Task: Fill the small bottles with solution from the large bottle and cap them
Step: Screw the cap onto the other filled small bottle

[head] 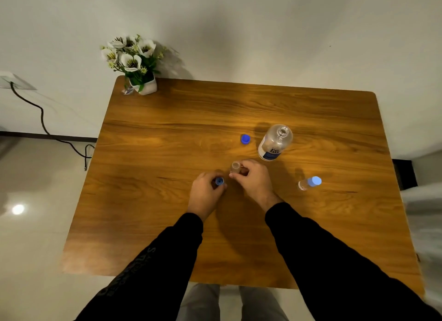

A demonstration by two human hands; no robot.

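Both hands work close together near the middle of the tabletop [167,134]: the right hand [253,179] curls its fingers round an uncapped small bottle [236,167] standing upright, while the left hand [205,191] pinches a small blue cap [219,181] just beside it. Behind the right hand stands the large bottle [275,142], open at the neck, with its blue cap [245,139] lying on the wood to its left. Off to the right, well apart, stands a second small bottle [309,183], already capped. A white pot of flowers [134,62] sits at the far left corner.
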